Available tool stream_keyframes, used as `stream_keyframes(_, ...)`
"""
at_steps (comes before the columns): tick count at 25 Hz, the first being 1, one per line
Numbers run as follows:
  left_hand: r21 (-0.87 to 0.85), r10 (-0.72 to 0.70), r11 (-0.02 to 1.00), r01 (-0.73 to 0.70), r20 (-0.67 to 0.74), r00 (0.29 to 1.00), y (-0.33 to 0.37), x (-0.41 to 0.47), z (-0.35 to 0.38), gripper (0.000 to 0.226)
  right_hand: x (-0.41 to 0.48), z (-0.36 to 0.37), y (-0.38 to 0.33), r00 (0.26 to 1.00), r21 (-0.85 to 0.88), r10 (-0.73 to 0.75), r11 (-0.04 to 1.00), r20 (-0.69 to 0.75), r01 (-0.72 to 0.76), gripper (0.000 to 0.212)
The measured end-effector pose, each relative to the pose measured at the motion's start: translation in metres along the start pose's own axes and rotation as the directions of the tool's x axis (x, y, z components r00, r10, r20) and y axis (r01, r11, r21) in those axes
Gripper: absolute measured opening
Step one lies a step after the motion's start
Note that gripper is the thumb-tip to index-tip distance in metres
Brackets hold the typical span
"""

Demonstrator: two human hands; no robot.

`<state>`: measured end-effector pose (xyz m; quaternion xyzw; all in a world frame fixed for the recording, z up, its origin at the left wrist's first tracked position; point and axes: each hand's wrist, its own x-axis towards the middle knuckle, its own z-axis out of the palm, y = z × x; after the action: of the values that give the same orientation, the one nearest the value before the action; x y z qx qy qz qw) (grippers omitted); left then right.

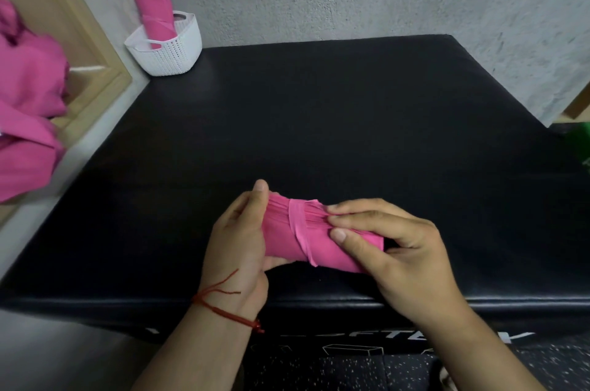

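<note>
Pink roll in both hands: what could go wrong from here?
1. The band sits slanted round the pink roll, nearer the left hand; it may slip off that end.
2. The right hand pinches the gathered folds; released, they might spring open.
3. The white basket stands at the table's far corner, already holding a second roll; a careless drop could tip it.

Rolled pink cloth bundles: 2 – tied bundle at the near edge of the black padded table, second bundle at its far left corner. White perforated basket: 1, same far left corner. Loose pink cloth heap: 1, off the table's left side. Hands: 2, left hand and right hand, near edge. Red thread bracelet: 1
</note>
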<state>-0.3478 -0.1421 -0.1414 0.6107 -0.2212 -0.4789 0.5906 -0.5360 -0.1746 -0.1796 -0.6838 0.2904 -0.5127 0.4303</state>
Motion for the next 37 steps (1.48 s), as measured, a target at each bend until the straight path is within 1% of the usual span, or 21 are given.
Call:
stream_keyframes(2,0.087,0.075,0.993,-0.081,0.062,0.995,0.007,0.002,-0.005,0.039,0.003,0.003,-0.002,0.998,0.04,0.047,0.998,-0.037,-0.045,0.019)
stream_keyframes(3,0.173,0.186,0.963,-0.205,0.122,0.975,0.008,0.005,-0.012,0.04,0.004,0.003,-0.003,0.994,0.075,0.098,0.993,-0.055,-0.094,0.018)
stream_keyframes(5,0.326,0.389,0.822,-0.466,0.276,0.879,0.008,0.008,-0.023,0.038,0.005,0.003,-0.004,0.978,0.154,0.199,0.97,-0.07,-0.186,0.016)
stream_keyframes(6,0.338,0.436,0.788,-0.515,0.285,0.854,0.005,0.009,-0.027,0.035,0.005,0.005,-0.004,0.971,0.182,0.231,0.959,-0.063,-0.217,0.016)
stream_keyframes(8,0.267,0.443,0.851,-0.452,0.097,0.891,0.005,0.014,-0.03,0.035,0.007,0.014,-0.007,0.972,0.198,0.235,0.953,-0.008,-0.229,0.02)
stream_keyframes(11,0.042,0.233,0.972,-0.23,-0.244,0.941,0.013,0.021,-0.034,0.043,0.007,0.035,-0.012,0.995,0.011,0.038,0.999,0.094,-0.04,0.036)
stream_keyframes(13,-0.049,0.127,0.987,-0.152,-0.334,0.934,0.021,0.028,-0.045,0.048,0.008,0.049,-0.011,0.992,-0.02,-0.039,0.999,0.121,0.042,0.033)
stream_keyframes(15,-0.019,0.111,0.992,-0.121,-0.282,0.953,0.03,0.032,-0.059,0.049,0.012,0.06,-0.011,0.996,0.033,0.02,0.999,0.083,-0.022,0.029)
stream_keyframes(18,0.127,0.184,0.974,-0.186,0.029,0.982,0.046,0.035,-0.089,0.034,0.026,0.076,-0.018,0.986,0.163,0.167,0.972,0.027,-0.169,0.026)
stream_keyframes(20,0.203,0.291,0.922,-0.33,0.201,0.935,0.055,0.03,-0.108,0.031,0.045,0.083,-0.028,0.972,0.22,0.233,0.948,0.006,-0.229,0.022)
stream_keyframes(21,0.253,0.368,0.873,-0.418,0.223,0.903,0.058,0.029,-0.114,0.031,0.056,0.086,-0.033,0.966,0.245,0.257,0.937,0.006,-0.25,0.02)
stream_keyframes(23,0.339,0.537,0.761,-0.552,0.147,0.831,0.064,0.025,-0.122,0.024,0.074,0.095,-0.047,0.956,0.237,0.29,0.926,0.048,-0.293,0.02)
stream_keyframes(25,0.292,0.611,0.754,-0.589,0.018,0.791,0.075,0.024,-0.133,0.023,0.091,0.109,-0.059,0.931,0.203,0.33,0.912,0.157,-0.357,0.026)
stream_keyframes(26,0.253,0.619,0.763,-0.594,-0.022,0.785,0.083,0.025,-0.14,0.024,0.099,0.116,-0.065,0.888,0.215,0.386,0.872,0.249,-0.439,0.033)
stream_keyframes(28,0.201,0.636,0.764,-0.613,-0.075,0.768,0.093,0.028,-0.155,0.024,0.117,0.125,-0.08,0.735,0.14,0.487,0.781,0.472,-0.608,0.042)
stream_keyframes(29,0.171,0.637,0.768,-0.617,-0.106,0.763,0.096,0.029,-0.162,0.024,0.126,0.127,-0.088,0.669,0.042,0.495,0.786,0.554,-0.617,0.042)
stream_keyframes(30,0.13,0.627,0.779,-0.613,-0.142,0.766,0.098,0.032,-0.167,0.025,0.135,0.131,-0.096,0.633,-0.042,0.494,0.806,0.596,-0.59,0.04)
stream_keyframes(31,0.068,0.601,0.797,-0.6,-0.178,0.779,0.099,0.035,-0.171,0.027,0.143,0.138,-0.103,0.633,-0.082,0.493,0.822,0.598,-0.563,0.039)
stream_keyframes(33,-0.136,0.543,0.809,-0.572,-0.202,0.815,0.104,0.038,-0.178,0.034,0.158,0.156,-0.111,0.689,-0.002,0.503,0.808,0.522,-0.589,0.036)
stream_keyframes(35,-0.277,0.514,0.784,-0.555,-0.211,0.831,0.11,0.04,-0.187,0.041,0.173,0.178,-0.111,0.727,0.227,0.56,0.708,0.397,-0.669,0.035)
stream_keyframes(37,-0.309,0.496,0.773,-0.554,-0.25,0.831,0.113,0.042,-0.198,0.043,0.188,0.202,-0.101,0.698,0.45,0.658,0.552,0.283,-0.702,0.041)
